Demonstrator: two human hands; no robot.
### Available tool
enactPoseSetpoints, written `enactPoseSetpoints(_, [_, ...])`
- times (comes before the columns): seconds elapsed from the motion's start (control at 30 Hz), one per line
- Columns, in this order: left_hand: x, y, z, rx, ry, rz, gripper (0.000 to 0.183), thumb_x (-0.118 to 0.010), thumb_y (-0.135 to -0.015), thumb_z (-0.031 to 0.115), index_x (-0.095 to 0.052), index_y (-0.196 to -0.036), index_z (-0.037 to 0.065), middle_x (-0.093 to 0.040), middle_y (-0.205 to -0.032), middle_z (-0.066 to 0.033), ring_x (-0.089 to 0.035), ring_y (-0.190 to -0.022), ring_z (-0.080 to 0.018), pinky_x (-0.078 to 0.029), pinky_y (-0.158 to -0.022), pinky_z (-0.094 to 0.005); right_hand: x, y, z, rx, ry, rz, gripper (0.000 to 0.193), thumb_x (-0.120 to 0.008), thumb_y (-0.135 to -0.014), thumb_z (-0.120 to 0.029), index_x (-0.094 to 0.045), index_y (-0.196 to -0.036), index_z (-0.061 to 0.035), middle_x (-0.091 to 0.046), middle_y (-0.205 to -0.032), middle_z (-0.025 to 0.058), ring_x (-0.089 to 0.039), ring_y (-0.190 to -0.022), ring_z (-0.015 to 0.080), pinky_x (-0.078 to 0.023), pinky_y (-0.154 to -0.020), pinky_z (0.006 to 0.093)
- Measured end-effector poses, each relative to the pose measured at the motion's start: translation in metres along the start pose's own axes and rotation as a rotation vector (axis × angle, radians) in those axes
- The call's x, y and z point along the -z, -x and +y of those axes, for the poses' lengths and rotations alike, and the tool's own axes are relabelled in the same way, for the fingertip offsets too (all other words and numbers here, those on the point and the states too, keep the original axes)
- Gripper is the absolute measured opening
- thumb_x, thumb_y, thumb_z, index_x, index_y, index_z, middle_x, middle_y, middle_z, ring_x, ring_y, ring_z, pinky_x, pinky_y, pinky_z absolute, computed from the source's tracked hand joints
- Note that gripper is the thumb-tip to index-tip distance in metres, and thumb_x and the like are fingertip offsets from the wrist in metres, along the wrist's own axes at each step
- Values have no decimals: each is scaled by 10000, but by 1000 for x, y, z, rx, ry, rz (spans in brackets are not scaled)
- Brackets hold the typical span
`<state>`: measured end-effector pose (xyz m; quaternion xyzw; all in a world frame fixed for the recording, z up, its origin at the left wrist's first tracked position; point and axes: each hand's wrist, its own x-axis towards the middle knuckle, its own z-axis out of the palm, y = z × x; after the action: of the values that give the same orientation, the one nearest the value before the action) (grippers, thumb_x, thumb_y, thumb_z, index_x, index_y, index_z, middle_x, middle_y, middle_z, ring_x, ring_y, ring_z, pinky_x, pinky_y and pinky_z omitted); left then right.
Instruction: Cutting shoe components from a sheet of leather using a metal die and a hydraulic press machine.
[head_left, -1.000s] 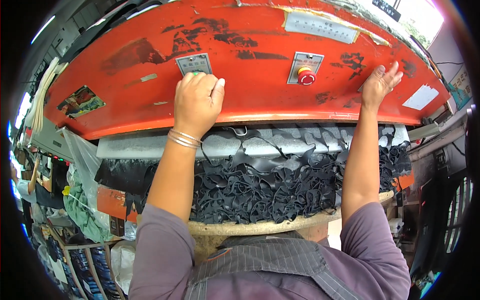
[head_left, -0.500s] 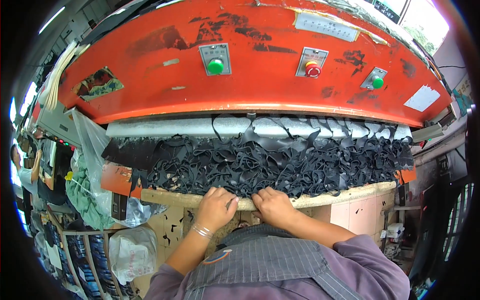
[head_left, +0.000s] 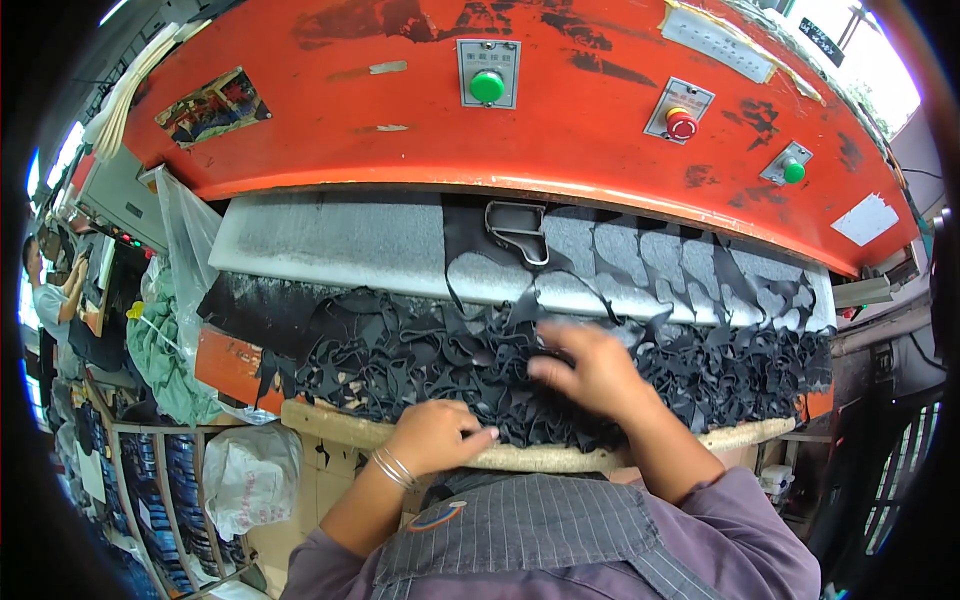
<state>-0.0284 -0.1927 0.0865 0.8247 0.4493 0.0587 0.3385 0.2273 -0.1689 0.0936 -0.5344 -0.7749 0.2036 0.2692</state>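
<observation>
My left hand [head_left: 440,437] rests on the pale wooden rail [head_left: 345,428] at the near edge, fingers loosely bent over it and thumb apart. My right hand [head_left: 598,372], slightly blurred, hovers over or touches a heap of black sheet scraps [head_left: 420,340], with its thumb and fingers apart and nothing visible in them. Beyond the heap is a white cutting board [head_left: 330,235]. A black sheet [head_left: 465,225] lies on its middle, with a metal cutting die [head_left: 520,232] on top. Curved black offcuts [head_left: 645,255] cover the board's right side.
An orange machine panel [head_left: 380,130] spans the far side, with two green buttons [head_left: 487,87] [head_left: 794,172] and a red stop button [head_left: 681,125]. A white sack [head_left: 252,480] and a rack [head_left: 165,490] stand at the lower left. Another person [head_left: 55,290] is at far left.
My right hand has left the rail and moved forward over the scraps, its fingers parting. My left hand stays at the rail. The view has shifted, showing more of the white board and the die.
</observation>
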Motion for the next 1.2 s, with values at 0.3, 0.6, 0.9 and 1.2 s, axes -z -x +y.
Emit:
enactPoseSetpoints(0.3, [43, -170, -107, 77, -255, 654, 362, -604, -877, 257, -657, -1173, 54, -596, -1295, -126, -502, -1248, -315, -344, -1077, -441, -43, -100, 77, -120, -46, 153, 275, -752, -798, -196, -578, -880, 0, -630, -1135, 272, -623, -1033, 347, -466, -921, 396])
enactPoseSetpoints(0.6, [39, -184, -114, 61, -122, 693, 571, -618, -863, 221, -457, -1379, 38, -563, -1343, -129, -471, -1286, -324, -297, -1118, -455, -68, -172, 30, -127, 15, 348, 287, -765, -741, -199, -558, -805, -10, -619, -826, 226, -614, -863, 416, -494, -774, 467])
enactPoseSetpoints(0.9, [39, -186, -120, 50, -1, 662, 771, -547, -856, 111, -130, -1479, -68, -531, -1373, -158, -486, -1262, -351, -276, -1124, -467, -48, -201, 69, 6, 51, 219, 745, -816, -715, -266, -482, -1351, -73, -536, -1321, 210, -476, -1265, 378, -382, -1065, 428])
enactPoseSetpoints(1.2, [58, -229, -135, 133, -32, 601, 735, -468, -823, 51, -142, -1463, -105, -493, -1424, -140, -447, -1322, -286, -218, -1140, -467, -51, -249, 147, 54, 100, 0, 696, -749, -786, -317, -453, -1394, -147, -505, -1397, 127, -487, -1277, 310, -266, -1157, 444])
